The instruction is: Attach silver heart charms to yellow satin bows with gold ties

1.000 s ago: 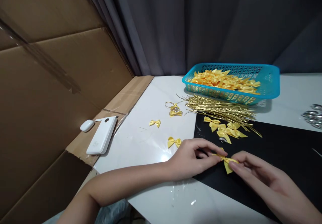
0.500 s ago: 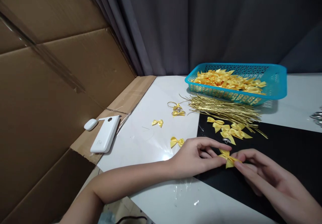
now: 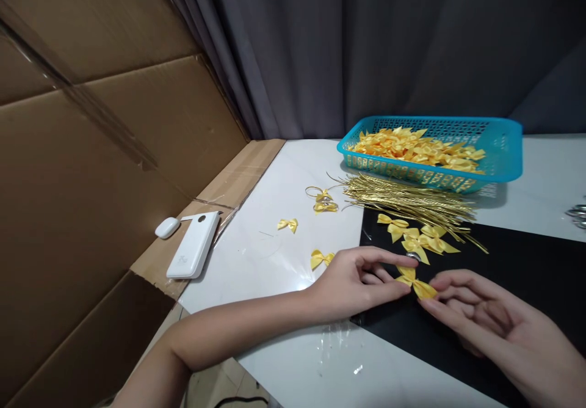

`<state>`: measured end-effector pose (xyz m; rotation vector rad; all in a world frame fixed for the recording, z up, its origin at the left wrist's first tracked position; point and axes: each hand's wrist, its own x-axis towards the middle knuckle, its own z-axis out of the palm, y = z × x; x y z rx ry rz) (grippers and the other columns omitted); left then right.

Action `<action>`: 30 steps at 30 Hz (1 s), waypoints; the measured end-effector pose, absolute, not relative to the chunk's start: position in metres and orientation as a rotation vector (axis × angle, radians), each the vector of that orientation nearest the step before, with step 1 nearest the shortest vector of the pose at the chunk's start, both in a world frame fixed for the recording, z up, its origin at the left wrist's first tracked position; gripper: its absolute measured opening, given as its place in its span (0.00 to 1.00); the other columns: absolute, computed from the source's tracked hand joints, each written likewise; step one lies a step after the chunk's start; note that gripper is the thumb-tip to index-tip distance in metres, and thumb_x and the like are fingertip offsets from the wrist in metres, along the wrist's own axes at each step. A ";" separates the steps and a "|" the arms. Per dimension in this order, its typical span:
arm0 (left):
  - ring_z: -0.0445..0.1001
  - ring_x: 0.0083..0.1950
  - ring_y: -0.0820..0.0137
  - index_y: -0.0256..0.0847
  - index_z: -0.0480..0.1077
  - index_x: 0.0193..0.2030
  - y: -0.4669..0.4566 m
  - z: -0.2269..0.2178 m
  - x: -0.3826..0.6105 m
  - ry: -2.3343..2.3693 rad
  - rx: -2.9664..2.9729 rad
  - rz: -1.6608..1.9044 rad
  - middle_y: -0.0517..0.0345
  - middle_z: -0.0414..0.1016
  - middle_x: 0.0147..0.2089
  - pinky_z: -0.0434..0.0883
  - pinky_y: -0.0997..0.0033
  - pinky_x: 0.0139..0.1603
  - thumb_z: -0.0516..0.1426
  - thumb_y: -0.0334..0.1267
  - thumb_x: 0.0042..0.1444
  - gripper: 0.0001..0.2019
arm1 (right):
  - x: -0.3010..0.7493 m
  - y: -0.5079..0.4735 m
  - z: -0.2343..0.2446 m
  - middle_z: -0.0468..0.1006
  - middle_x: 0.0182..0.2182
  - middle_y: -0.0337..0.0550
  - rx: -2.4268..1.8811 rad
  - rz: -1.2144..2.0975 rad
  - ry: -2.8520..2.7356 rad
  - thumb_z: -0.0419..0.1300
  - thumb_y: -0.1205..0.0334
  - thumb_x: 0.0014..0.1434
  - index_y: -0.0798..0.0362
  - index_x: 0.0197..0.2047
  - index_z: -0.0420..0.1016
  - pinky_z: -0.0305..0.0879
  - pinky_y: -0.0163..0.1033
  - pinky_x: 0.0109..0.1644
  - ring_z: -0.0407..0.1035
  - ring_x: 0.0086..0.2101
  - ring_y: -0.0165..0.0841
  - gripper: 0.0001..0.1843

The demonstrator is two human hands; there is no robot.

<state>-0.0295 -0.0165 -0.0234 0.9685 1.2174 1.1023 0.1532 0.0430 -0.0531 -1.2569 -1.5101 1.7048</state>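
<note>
A small yellow ribbon bow (image 3: pixel 414 283) lies over the black mat (image 3: pixel 517 273) between my two hands. My left hand (image 3: pixel 354 283) pinches its left end with thumb and forefinger. My right hand (image 3: pixel 480 316) touches its right end with the fingertips, palm up and fingers loosely apart. Just beyond lie a few more yellow bows (image 3: pixel 416 237) and a bundle of gold wire ties (image 3: pixel 407 200).
A blue basket (image 3: pixel 503 145) full of yellow bows stands at the back. Loose bows (image 3: pixel 287 225) and a tied bow (image 3: pixel 324 201) lie on the white table (image 3: pixel 284 255). A white power bank (image 3: pixel 193 253) and earbud case (image 3: pixel 166 227) rest on cardboard at left. Metal pieces (image 3: pixel 577 215) sit at right edge.
The bow has been turned and laid flatter between my fingers. My right hand has loosened from a pinch to open fingers. The view has shifted slightly left.
</note>
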 end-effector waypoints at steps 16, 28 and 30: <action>0.64 0.28 0.79 0.36 0.75 0.52 -0.019 -0.024 -0.031 1.146 1.251 1.009 0.51 0.74 0.38 0.65 0.80 0.30 0.61 0.32 0.51 0.19 | 0.152 0.036 -0.049 0.70 0.20 0.39 -1.262 1.624 -1.725 0.63 0.36 0.45 0.50 0.30 0.72 0.58 0.31 0.20 0.62 0.19 0.29 0.24; 0.70 0.42 0.70 0.39 0.74 0.44 -0.018 -0.016 -0.026 1.375 1.242 1.105 0.53 0.75 0.42 0.66 0.73 0.39 0.61 0.38 0.54 0.11 | 0.147 0.035 -0.032 0.69 0.24 0.36 -1.115 1.741 -1.594 0.66 0.45 0.44 0.54 0.36 0.73 0.55 0.30 0.22 0.60 0.22 0.25 0.23; 0.70 0.39 0.71 0.39 0.73 0.41 -0.017 -0.017 -0.025 1.371 1.209 1.082 0.55 0.74 0.39 0.65 0.72 0.38 0.61 0.37 0.53 0.09 | 0.148 0.035 -0.033 0.70 0.24 0.36 -1.054 1.733 -1.588 0.67 0.48 0.45 0.54 0.37 0.71 0.58 0.31 0.25 0.62 0.23 0.25 0.21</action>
